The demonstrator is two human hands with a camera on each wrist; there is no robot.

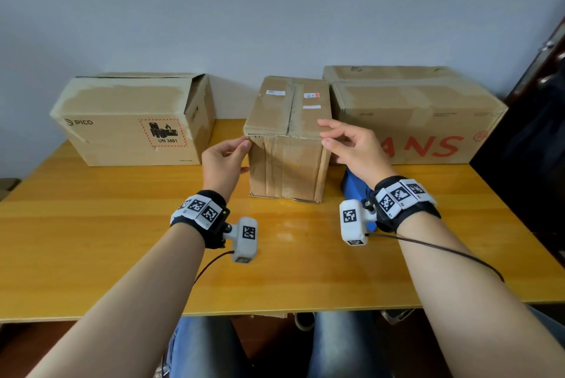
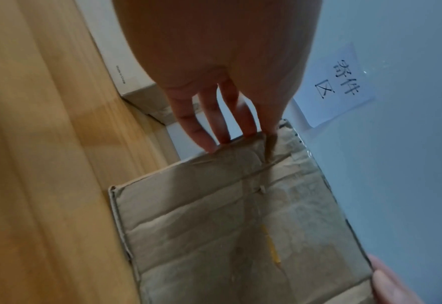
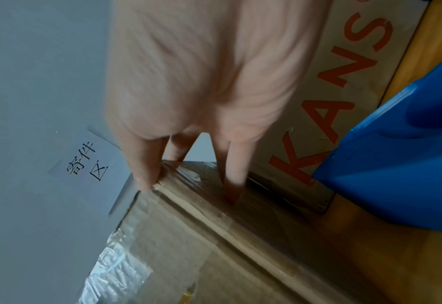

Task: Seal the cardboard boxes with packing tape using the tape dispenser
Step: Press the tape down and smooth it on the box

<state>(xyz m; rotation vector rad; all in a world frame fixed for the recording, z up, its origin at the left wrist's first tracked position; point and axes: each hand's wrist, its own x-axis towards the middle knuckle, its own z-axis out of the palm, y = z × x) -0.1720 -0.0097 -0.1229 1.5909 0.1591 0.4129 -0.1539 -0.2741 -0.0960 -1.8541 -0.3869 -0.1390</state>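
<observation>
A tall cardboard box [image 1: 287, 163] stands upright mid-table, with old clear tape along its top seam. My left hand [image 1: 241, 148] touches its upper left front corner; the fingers [image 2: 206, 131] are straight, with their tips on the box [image 2: 227, 236] edge. My right hand [image 1: 328, 136] rests at the upper right corner, fingers spread over the top edge and thumb against the side. In the right wrist view the fingertips [image 3: 147, 179] press the taped corner of the box [image 3: 214, 246]. The blue tape dispenser [image 1: 354, 191] [image 3: 396, 164] lies on the table under my right wrist, and neither hand holds it.
A PICO box [image 1: 131, 120] with an open right flap stands at the back left. A large box with red letters [image 1: 422, 114] stands at the back right. All of them sit on a yellow wooden table [image 1: 122, 240] against a wall, where a paper sign [image 2: 339, 82] hangs.
</observation>
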